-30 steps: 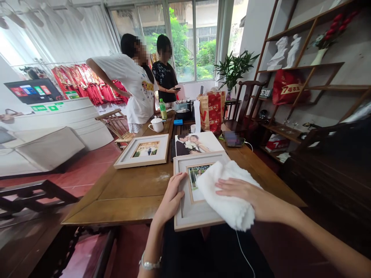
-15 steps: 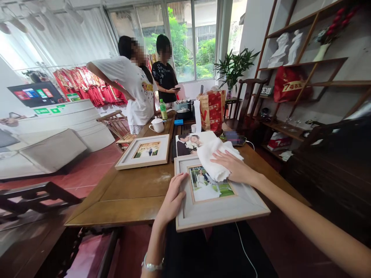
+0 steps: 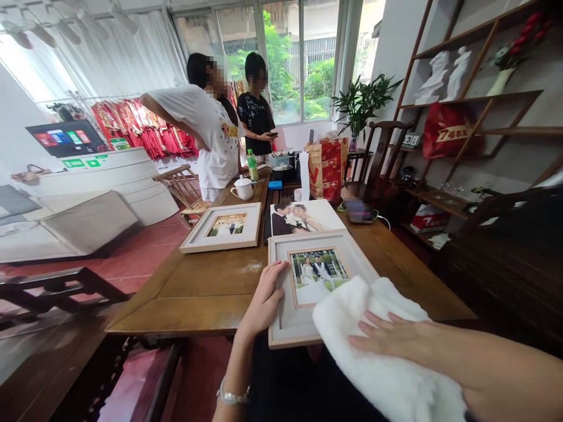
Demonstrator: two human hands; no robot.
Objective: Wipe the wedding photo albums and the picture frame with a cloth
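A light wooden picture frame (image 3: 281, 340) with a wide pale mat lies tilted over the near table edge. Inside it is a small photo (image 3: 314, 274) of a couple outdoors. My left hand (image 3: 265, 298) grips the frame's left side, its fingers over the rim. On the frame's lower right lies a bunched white towel (image 3: 343, 310), which hides that corner. My right hand (image 3: 391, 337) presses flat on the towel with fingers somewhat spread and holds it; the thumb is hidden.
A second picture frame (image 3: 253, 234) lies left on the wooden table (image 3: 197, 293). Behind are a large photo print (image 3: 325, 215), a lidded white cup (image 3: 241, 188), a green bottle (image 3: 252, 167), a red-brown paper bag (image 3: 328, 170) and a charging phone (image 3: 361, 212). Two people (image 3: 217, 140) stand beyond.
My right hand has drawn the towel from the photo's upper right down to the frame's lower right, uncovering the couple. My left hand stays on the frame. The view has turned slightly left.
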